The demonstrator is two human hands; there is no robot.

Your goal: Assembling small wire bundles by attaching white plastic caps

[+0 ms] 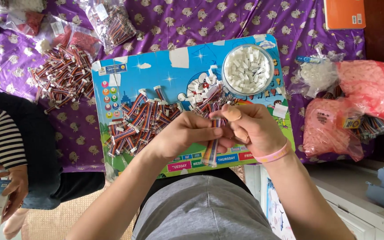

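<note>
Both hands' fingers pinch 1 rainbow ribbon cable (211,151): left hand (184,133), right hand (250,129), above blue board (174,75).

The top end of the striped rainbow ribbon cable (211,151) hides behind the fingers of both hands. The orange flat book (344,13) is cut off at the top edge.

Both forearms are raised and angled inward; the left hand (184,133) and right hand (250,126) are brought together, fingers (221,116) pinched.
</note>
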